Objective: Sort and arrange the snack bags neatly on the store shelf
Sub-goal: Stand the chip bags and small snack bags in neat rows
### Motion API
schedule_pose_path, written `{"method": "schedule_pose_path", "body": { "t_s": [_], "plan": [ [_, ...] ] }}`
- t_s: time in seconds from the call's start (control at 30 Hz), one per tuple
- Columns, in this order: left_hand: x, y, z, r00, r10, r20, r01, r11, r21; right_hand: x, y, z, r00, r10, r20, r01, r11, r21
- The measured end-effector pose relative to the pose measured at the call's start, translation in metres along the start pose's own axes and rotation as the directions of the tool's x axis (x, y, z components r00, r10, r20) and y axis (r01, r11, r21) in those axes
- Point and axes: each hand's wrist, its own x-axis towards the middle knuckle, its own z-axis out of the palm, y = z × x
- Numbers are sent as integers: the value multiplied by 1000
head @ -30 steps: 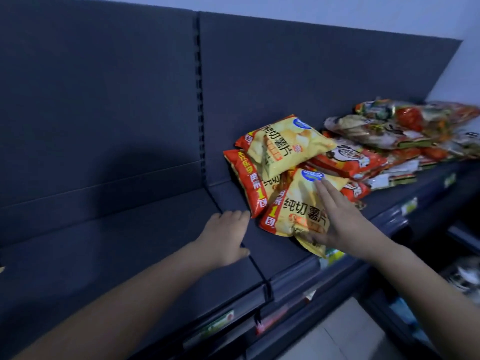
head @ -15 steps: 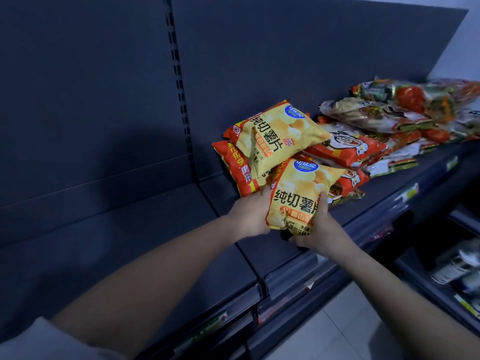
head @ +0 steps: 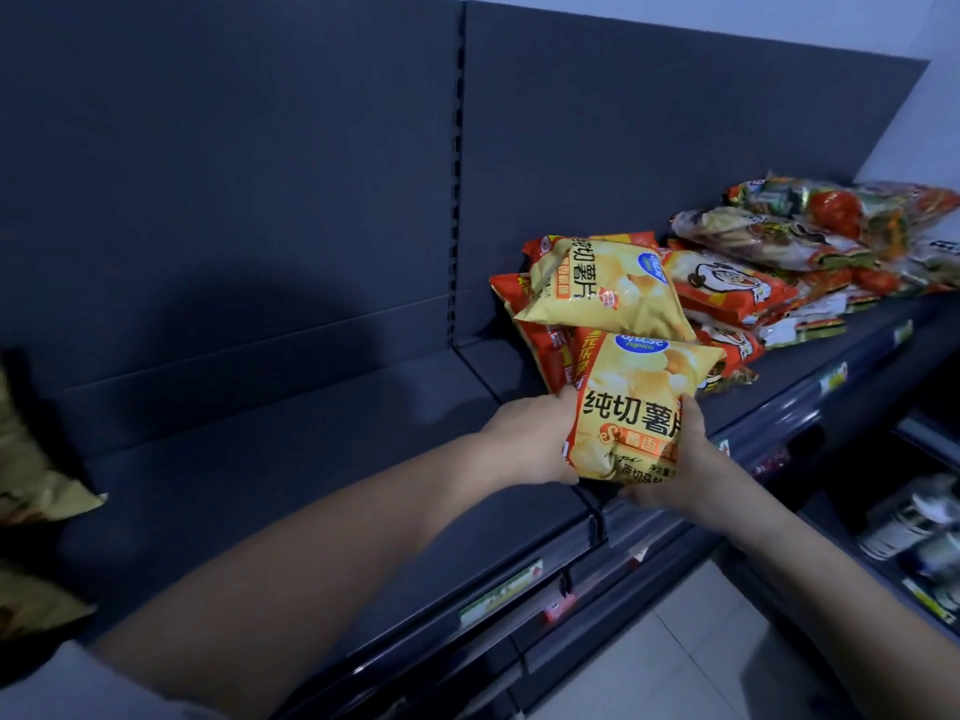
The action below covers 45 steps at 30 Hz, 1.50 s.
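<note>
A yellow chip bag (head: pixel 636 407) with a blue logo is held upright in front of the dark shelf (head: pixel 291 459). My left hand (head: pixel 535 439) grips its left edge and my right hand (head: pixel 675 470) grips its right and bottom edge. Behind it a second yellow chip bag (head: pixel 602 288) lies on top of orange-red bags (head: pixel 540 345). Red-and-white cartoon bags (head: pixel 727 288) and a heap of mixed colourful bags (head: pixel 831 226) lie further right on the same shelf.
The shelf's left section is bare up to tan bags (head: pixel 31 491) at the left frame edge. A vertical slotted upright (head: pixel 457 174) splits the back panel. Price tags (head: pixel 498 589) line the shelf front. A lower shelf with packaged goods (head: pixel 909 527) sits at right.
My left hand came off the bare shelf and took the bag's left edge. Both hands lifted the yellow chip bag off the pile and toward me.
</note>
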Motion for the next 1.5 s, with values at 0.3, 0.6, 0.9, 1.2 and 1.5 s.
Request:
{"method": "schedule_pose_path", "body": {
  "t_s": [0.3, 0.6, 0.9, 1.2, 1.5],
  "plan": [
    [-100, -59, -29, 990, -127, -62, 129, 991, 34, -31, -77, 66, 988, -141, 66, 143, 989, -30],
    [-187, -136, -36, 734, -564, -378, 509, 826, -244, -1, -159, 152, 788, -603, 127, 605, 796, 28],
    [-192, -174, -5, 400, -783, -477, 702, 596, -389, 47, -188, 204, 605, -781, 155, 793, 609, -26],
    [-176, -193, 4, 242, -807, -539, 850, 444, -283, 94, -210, 243, 571, -809, 140, 818, 576, -6],
    [-198, -204, 0, 147, -891, -429, 801, 362, -477, 76, -226, 267, 566, -810, 155, 807, 583, 99]
  ]
}}
